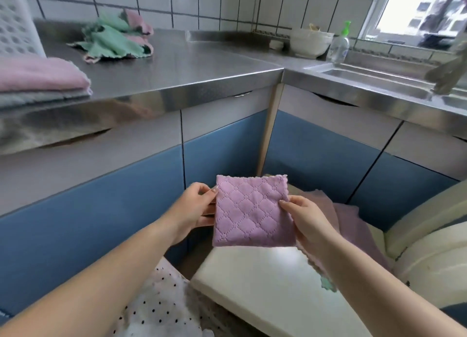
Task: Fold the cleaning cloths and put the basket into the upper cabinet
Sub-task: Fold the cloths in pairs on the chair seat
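Quilted matt purple cloth (251,210) (stitched diamonds); brushed glossy steel counter (192,66).

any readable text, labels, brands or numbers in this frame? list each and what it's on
None can be read.
The clear pump bottle by the sink carries a label, but it is too small and blurred to read.
The folded purple cloth, pinched between the left hand and the right hand, shows only a stitched diamond pattern, no text.
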`<act>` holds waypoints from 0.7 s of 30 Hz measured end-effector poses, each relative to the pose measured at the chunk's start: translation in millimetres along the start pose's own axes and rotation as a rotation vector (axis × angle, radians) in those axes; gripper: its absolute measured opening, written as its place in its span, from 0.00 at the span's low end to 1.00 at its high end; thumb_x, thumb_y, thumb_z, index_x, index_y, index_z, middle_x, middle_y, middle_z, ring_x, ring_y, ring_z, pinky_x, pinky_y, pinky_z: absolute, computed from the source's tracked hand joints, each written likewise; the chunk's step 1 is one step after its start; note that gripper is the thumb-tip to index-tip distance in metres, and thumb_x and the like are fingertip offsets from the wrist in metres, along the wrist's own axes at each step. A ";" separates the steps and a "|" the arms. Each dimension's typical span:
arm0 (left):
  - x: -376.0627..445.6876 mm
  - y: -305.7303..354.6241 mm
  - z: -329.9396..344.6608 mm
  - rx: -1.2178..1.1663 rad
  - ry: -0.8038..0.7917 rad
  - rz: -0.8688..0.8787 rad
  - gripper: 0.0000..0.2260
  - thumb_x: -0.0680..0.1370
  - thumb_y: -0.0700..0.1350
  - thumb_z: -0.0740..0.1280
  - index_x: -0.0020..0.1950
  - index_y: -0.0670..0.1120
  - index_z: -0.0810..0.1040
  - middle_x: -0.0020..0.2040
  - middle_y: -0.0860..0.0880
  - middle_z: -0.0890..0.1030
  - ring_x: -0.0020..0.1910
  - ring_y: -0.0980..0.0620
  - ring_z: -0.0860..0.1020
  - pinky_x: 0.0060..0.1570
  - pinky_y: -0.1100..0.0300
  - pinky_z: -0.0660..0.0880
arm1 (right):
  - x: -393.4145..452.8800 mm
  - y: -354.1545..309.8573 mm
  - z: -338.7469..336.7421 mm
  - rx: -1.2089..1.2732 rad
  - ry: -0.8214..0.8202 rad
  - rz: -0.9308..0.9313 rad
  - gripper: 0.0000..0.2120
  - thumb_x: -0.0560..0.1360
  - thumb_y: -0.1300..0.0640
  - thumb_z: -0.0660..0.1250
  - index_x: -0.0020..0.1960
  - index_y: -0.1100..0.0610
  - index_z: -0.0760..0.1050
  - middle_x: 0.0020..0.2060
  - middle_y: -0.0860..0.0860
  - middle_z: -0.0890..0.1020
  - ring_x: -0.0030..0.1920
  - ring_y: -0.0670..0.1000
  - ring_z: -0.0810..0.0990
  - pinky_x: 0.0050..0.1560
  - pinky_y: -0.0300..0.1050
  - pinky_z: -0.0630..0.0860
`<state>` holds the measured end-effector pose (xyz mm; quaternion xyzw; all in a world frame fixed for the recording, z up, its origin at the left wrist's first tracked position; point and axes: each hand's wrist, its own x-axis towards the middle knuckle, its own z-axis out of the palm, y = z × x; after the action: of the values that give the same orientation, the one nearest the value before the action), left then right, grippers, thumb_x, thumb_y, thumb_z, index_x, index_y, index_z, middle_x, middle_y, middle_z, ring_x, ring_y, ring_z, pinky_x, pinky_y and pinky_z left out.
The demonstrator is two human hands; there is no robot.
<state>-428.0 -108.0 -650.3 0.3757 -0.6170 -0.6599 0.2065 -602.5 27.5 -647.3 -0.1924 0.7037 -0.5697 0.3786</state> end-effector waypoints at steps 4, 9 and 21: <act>-20.9 41.7 -20.8 0.034 0.055 0.199 0.06 0.78 0.43 0.64 0.45 0.44 0.67 0.41 0.48 0.73 0.40 0.55 0.77 0.39 0.58 0.77 | -5.6 -52.0 19.9 -0.073 0.005 -0.182 0.07 0.78 0.58 0.62 0.46 0.59 0.78 0.43 0.55 0.83 0.41 0.53 0.82 0.37 0.43 0.79; -45.4 84.1 -48.1 -0.038 0.160 0.379 0.06 0.79 0.37 0.63 0.46 0.47 0.74 0.43 0.52 0.78 0.36 0.64 0.78 0.33 0.65 0.75 | -8.1 -108.2 51.4 -0.117 0.055 -0.409 0.09 0.76 0.58 0.64 0.38 0.50 0.74 0.39 0.52 0.78 0.39 0.52 0.73 0.37 0.47 0.69; -106.0 196.6 -195.4 0.176 0.497 0.502 0.10 0.77 0.41 0.66 0.59 0.46 0.79 0.53 0.49 0.82 0.48 0.55 0.80 0.52 0.59 0.78 | -45.4 -239.3 203.7 -0.363 -0.248 -0.752 0.13 0.77 0.59 0.63 0.59 0.51 0.79 0.53 0.48 0.80 0.55 0.51 0.78 0.62 0.47 0.74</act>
<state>-251.8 -188.9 -425.6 0.3780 -0.6753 -0.4216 0.4726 -458.8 -140.5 -419.4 -0.5656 0.6226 -0.5076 0.1864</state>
